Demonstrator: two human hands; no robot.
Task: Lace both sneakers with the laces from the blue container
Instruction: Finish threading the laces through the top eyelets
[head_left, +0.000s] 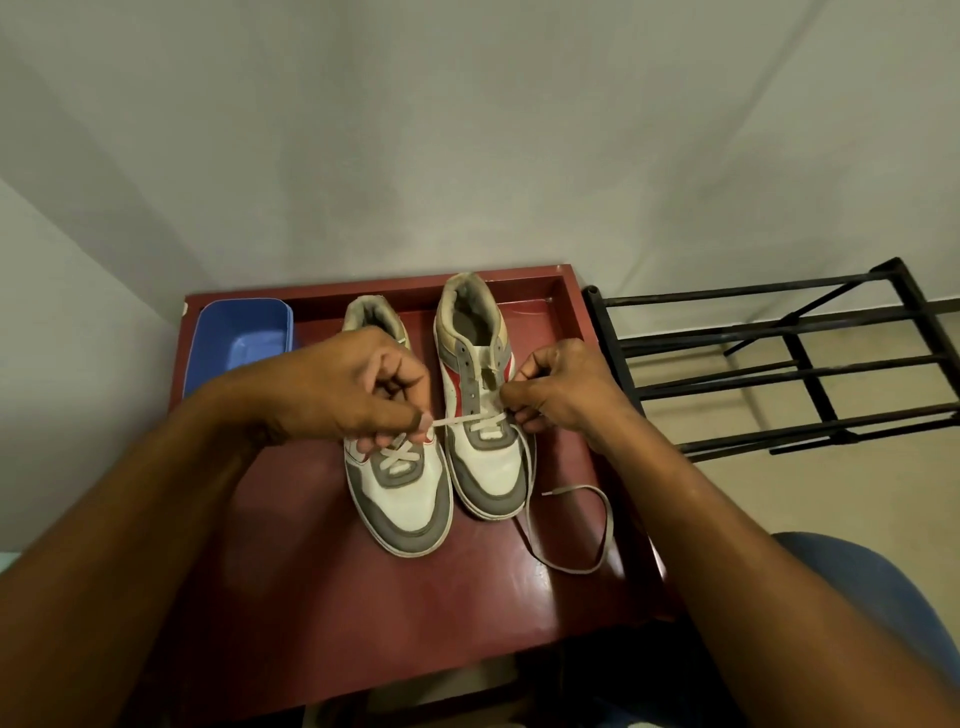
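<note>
Two white-and-grey sneakers stand side by side on the red table (291, 545), toes toward me. The left sneaker (400, 493) shows crossed laces near its toe; my left hand (358, 384) hovers over its middle and pinches one end of a white lace (470, 418). That lace runs across the lowest eyelets of the right sneaker (485, 467), whose upper eyelets are bare. My right hand (558, 389) pinches the lace at the shoe's right side. The lace's long free end (605, 525) loops on the table to the right. The blue container (239, 338) sits back left.
A black metal rack (779, 358) stands right of the table on a pale floor. A grey wall rises behind the table. Something blue (893, 597), perhaps a seat or my clothing, shows at the lower right.
</note>
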